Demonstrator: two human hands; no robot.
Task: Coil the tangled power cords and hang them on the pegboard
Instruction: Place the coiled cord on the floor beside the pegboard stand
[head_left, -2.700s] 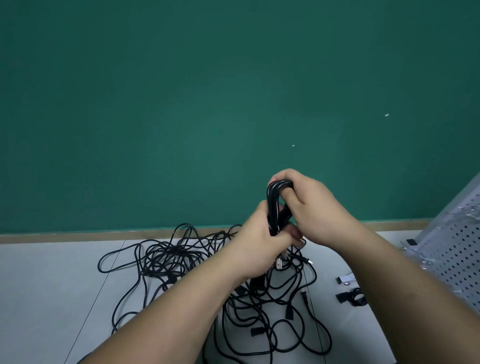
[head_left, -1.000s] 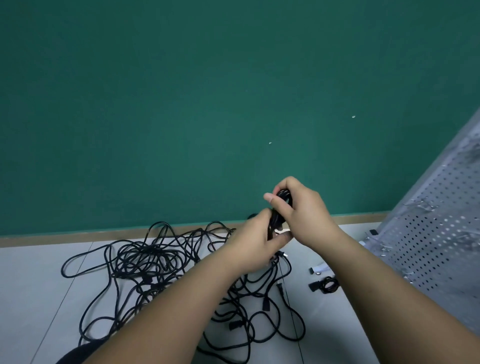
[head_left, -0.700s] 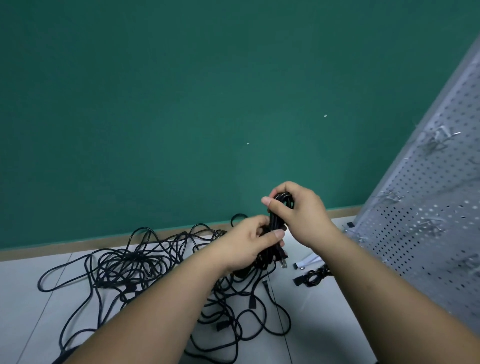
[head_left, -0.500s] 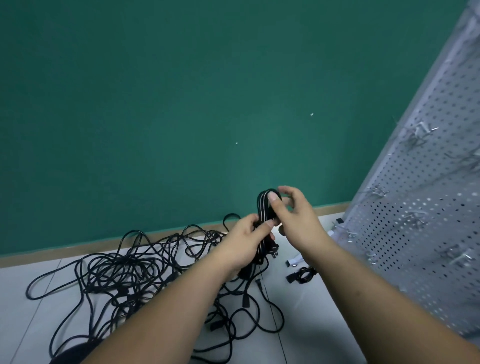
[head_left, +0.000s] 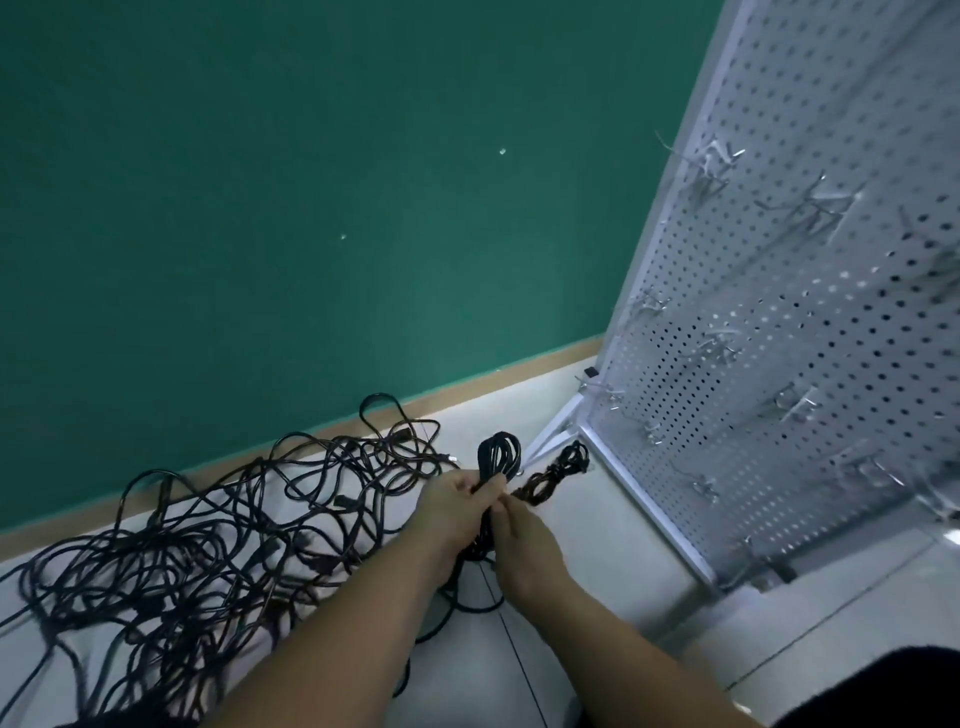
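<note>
My left hand (head_left: 457, 512) grips a folded black cord bundle (head_left: 497, 456) whose looped end sticks up above the fingers. My right hand (head_left: 524, 543) holds the same bundle just below, fingers curled round its lower strands. A big tangle of black power cords (head_left: 223, 540) spreads over the pale floor to the left. The white pegboard (head_left: 810, 322) with several metal hooks leans at the right, an arm's reach from the bundle.
A small coiled dark cord (head_left: 553, 475) lies on the floor by the pegboard's white foot (head_left: 553, 431). A green wall (head_left: 311, 208) with a wooden skirting strip stands behind. A dark shape (head_left: 878, 686) fills the bottom right corner.
The view has swung right and down, bringing the pegboard far into view. Both hands have lowered with the bundle; my right hand has slid from its looped top to below my left hand.
</note>
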